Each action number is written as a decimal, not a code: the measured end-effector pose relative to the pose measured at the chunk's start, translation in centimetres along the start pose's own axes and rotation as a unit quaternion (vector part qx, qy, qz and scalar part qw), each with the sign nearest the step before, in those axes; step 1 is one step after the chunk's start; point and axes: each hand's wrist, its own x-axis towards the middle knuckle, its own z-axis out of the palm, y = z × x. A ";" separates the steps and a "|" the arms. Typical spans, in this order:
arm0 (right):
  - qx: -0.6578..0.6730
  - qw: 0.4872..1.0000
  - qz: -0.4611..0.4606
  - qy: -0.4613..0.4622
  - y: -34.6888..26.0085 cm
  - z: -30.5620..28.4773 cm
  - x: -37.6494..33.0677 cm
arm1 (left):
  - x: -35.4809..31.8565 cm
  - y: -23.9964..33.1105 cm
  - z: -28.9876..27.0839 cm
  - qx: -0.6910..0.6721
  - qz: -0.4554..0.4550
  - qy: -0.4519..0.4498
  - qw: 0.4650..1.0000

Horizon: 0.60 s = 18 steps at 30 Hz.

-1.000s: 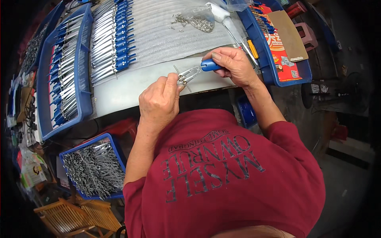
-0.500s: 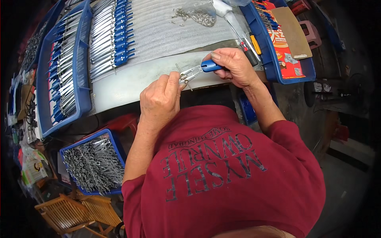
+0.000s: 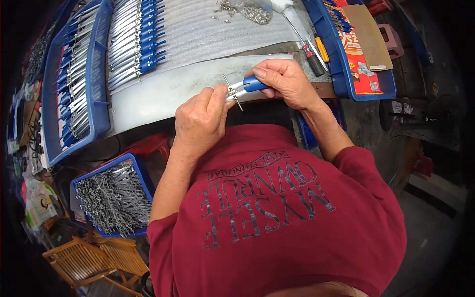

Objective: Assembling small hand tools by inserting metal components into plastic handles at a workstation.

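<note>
My left hand (image 3: 202, 115) is closed on a silver two-armed metal piece (image 3: 239, 93) with a thin rod through it crosswise. Much of that piece is hidden behind my fingers. Between thumb and fingers my right hand (image 3: 291, 85) pinches a blue sleeve (image 3: 255, 83), which sits over the ends of the two silver arms. Both hands are just above the near edge of the pale work board (image 3: 163, 91). Similar blue-ended silver pieces (image 3: 133, 44) lie in a close row on the table, left of my hands.
Left stands a blue tray (image 3: 101, 84) of similar pieces; below it, a blue bin (image 3: 148, 190) heaped with grey metal parts. A bag of small metal parts (image 3: 257, 12) lies at the back. Right are a red-black screwdriver (image 3: 312, 60), a yellow-handled tool (image 3: 321, 49) and another blue tray (image 3: 341, 81).
My right hand has moved slightly left, bringing the blue sleeve over the silver arm ends, which showed bare before. The left hand keeps its hold.
</note>
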 end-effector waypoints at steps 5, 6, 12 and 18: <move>-0.045 0.997 -0.033 -0.045 0.2 0.0 -0.1 | -0.2 0.2 0.0 -0.003 0.012 -0.011 1.000; -0.049 0.997 -0.040 -0.040 0.0 0.2 -0.2 | -0.2 0.2 -0.1 -0.004 0.010 -0.012 1.000; -0.083 0.994 -0.054 -0.047 -0.5 0.3 -0.3 | -0.4 0.1 -0.2 0.001 0.020 0.005 1.000; -0.123 0.989 -0.056 -0.052 -0.3 1.0 -0.8 | -0.8 0.5 -0.2 -0.006 0.014 0.010 1.000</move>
